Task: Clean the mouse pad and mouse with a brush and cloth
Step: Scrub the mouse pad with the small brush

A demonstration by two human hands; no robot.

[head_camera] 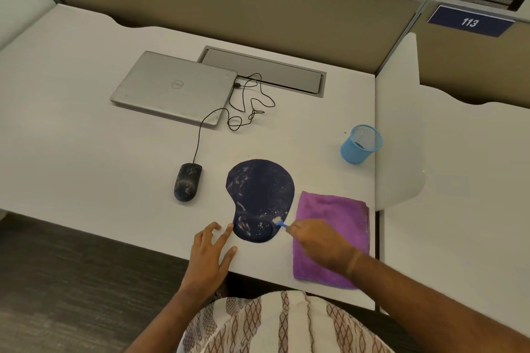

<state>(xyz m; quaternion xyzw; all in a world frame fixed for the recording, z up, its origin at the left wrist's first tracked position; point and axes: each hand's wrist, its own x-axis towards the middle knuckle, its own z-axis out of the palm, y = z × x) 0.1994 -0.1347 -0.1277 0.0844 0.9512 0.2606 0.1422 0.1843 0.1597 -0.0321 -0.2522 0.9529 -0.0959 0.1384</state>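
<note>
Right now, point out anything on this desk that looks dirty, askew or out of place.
The mouse pad is flecked with pale crumbs and smears, thickest on its wrist rest. The mouse sits off the pad to its left, speckled too. Its cable lies tangled beside the closed laptop. Nothing looks broken.

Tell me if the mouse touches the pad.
Apart. The head view shows bare desk between the mouse and the pad.

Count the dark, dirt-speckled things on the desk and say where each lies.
2. The mouse lies left of the pad. The pad lies between the mouse and the cloth, with the brush at its near right edge. None seems hidden.
</note>
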